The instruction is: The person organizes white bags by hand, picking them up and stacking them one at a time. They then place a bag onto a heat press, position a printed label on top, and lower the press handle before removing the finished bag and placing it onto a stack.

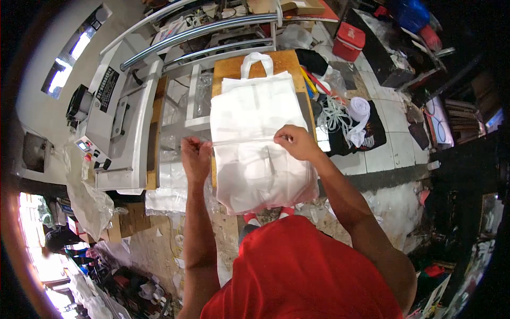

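Observation:
A stack of white fabric bags [252,109] lies on a wooden board [226,67], with a looped handle at the far end. Across the middle of the stack runs a thin horizontal fold or strip. My left hand [196,154] is at the left end of that line, fingers pinched together at the bag's edge. On the right part of the same line, my right hand [297,141] has thumb and forefinger closed on the white fabric. The near half of the bag hangs over the board's front edge.
A white machine with metal rollers [202,38] stands to the left and behind. Right of the board are tools, white cord [336,116], a white roll [359,108] and black cloth. A red box [349,41] sits farther back. A person is at the far lower left.

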{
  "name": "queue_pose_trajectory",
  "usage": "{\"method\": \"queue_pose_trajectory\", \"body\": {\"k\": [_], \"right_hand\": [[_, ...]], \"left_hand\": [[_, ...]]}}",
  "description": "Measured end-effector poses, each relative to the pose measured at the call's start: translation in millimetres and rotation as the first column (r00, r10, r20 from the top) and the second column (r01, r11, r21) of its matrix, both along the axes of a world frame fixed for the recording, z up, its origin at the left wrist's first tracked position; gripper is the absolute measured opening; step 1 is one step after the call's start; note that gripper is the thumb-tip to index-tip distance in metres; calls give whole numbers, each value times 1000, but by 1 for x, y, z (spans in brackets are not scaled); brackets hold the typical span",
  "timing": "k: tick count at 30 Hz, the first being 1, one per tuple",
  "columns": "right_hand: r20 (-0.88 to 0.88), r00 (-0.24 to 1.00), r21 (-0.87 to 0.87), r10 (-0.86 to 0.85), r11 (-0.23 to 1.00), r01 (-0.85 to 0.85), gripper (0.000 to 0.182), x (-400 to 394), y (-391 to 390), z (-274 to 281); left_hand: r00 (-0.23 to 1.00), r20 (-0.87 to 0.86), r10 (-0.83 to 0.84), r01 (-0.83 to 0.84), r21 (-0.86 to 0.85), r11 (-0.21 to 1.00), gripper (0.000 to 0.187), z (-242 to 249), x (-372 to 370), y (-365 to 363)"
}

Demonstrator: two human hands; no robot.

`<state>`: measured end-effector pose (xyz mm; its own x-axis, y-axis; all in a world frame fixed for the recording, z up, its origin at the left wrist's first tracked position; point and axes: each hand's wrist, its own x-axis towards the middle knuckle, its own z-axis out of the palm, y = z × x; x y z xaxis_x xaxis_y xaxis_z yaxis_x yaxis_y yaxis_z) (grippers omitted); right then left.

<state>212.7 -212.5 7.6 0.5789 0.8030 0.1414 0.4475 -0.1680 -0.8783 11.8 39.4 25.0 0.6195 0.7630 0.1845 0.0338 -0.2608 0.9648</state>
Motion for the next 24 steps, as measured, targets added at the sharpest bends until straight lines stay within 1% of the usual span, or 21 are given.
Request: {"method": "queue_pose_trajectory", "body": {"k": [1, 3, 4, 5, 7, 8, 9, 10, 11, 13, 14, 15, 16, 17, 18, 19, 20, 21, 22, 23, 24], "right_hand": [[1, 1000, -1, 0, 1000, 0, 14, -3, 1, 6], [-21, 1000, 33, 7, 999, -7, 13, -8, 6, 16], [-18, 1000, 35, 4, 999, -3, 13, -7, 6, 17], [0, 1000, 20, -17, 1000, 17, 12, -5, 3, 18], [18, 999, -5, -31, 999, 32, 12, -1, -5, 19], [-18, 998, -12, -58, 998, 58, 13, 2, -9, 21], [-52, 995, -17, -85, 996, 84, 15, 5, -12, 24], [-52, 998, -23, -33, 999, 32, 20, 5, -13, 38], [-47, 999, -20, -27, 999, 26, 20, 3, -16, 52], [-101, 994, 115, 52, 992, -41, 24, -6, -20, 82], [-202, 978, 396, 49, 918, 36, 20, -7, -17, 80], [-324, 943, 456, 73, 885, 88, 19, -4, -28, 99], [-419, 899, 556, 128, 819, 142, 22, 9, -37, 103], [-345, 930, 440, -127, 853, 280, 34, 22, -48, 108], [-254, 896, 307, -365, 848, 433, 48, 30, -56, 121], [81, 768, 20, -635, 772, 636, 55, 31, -60, 134], [436, 562, 129, -703, 667, 734, 53, 38, -65, 122], [701, 241, 278, -671, 568, 774, 50, 45, -69, 103], [701, 234, 282, -673, 563, 776, 50, 48, -67, 87], [627, 409, 294, -663, 687, 664, 44, 47, -62, 72], [542, 579, 315, -609, 786, 532, 38, 40, -59, 64]], "left_hand": [[1000, 1, 0, 0, -1, 1000, 21, 5, -3, -2], [998, -27, 62, -59, 121, 991, 19, 19, -11, -6], [998, 51, 45, -54, 189, 981, 17, 25, -14, -12], [998, 54, 42, -51, 190, 981, 17, 32, -15, -15], [981, 180, -74, 42, 172, 984, 19, 48, -19, -23], [986, 160, -43, 32, 73, 997, 36, 55, -17, -23], [986, 163, -36, 24, 71, 997, 36, 52, -10, -23], [997, 40, -69, 52, 331, 942, 42, 46, 0, -24], [994, -87, -67, 105, 564, 819, 49, 40, 9, -27], [954, -237, -182, 293, 619, 729, 59, 26, 27, -45], [902, -382, -201, 405, 586, 702, 54, 22, 31, -48], [829, -516, -216, 509, 536, 674, 50, 18, 34, -49], [761, -595, -261, 555, 388, 735, 36, 15, 37, -39], [759, -620, -197, 444, 273, 854, 30, 12, 31, -30], [748, -650, -136, 307, 157, 939, 25, 14, 23, -19], [822, -564, -72, 235, 222, 946, 31, -2, 5, 5], [888, -418, 191, 62, 520, 852, 39, -13, -15, 21], [755, -350, 554, 26, 861, 509, 51, -4, -28, 26], [807, -250, 535, -43, 879, 475, 46, 15, -23, 19], [845, -150, 513, -115, 887, 448, 42, 27, -16, 6], [906, -261, 334, -28, 748, 663, 37, 14, -3, -4]]}}
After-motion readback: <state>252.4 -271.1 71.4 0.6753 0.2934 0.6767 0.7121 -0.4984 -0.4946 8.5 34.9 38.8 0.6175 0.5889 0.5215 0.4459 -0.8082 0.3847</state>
